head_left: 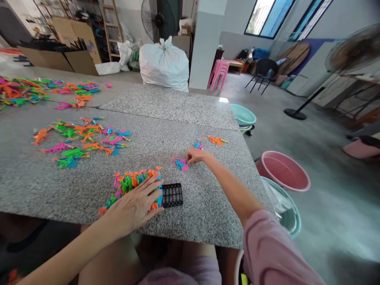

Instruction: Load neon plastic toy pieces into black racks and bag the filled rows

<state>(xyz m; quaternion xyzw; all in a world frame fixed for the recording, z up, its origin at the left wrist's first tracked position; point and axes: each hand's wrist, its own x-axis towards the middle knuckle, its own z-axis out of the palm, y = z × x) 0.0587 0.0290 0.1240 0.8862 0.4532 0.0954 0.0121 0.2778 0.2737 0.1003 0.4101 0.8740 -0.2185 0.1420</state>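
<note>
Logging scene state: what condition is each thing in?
Black grid tray, partly filled with plastic toys
Left hand, spread over those toys
Right hand, fingers curled, at a pink-and-blue toy; grip unclear
Far-left toys, loosely heaped
White sack, tied shut, bulging
Pink stools, stacked
Cardboard box, open, dark items inside

The person wears a loose top in a dusty, mauve pink; its right sleeve (276,245) is wide and softly creased, ending around the elbow in a plain edge. I see both forearms bare, slim and tapering to the wrists. The left hand (135,206) and right hand (194,155) are bare too, the left one long-fingered. Lower down, pale mauve cloth (204,271) covers the lap, and the knees are uncovered.
</note>
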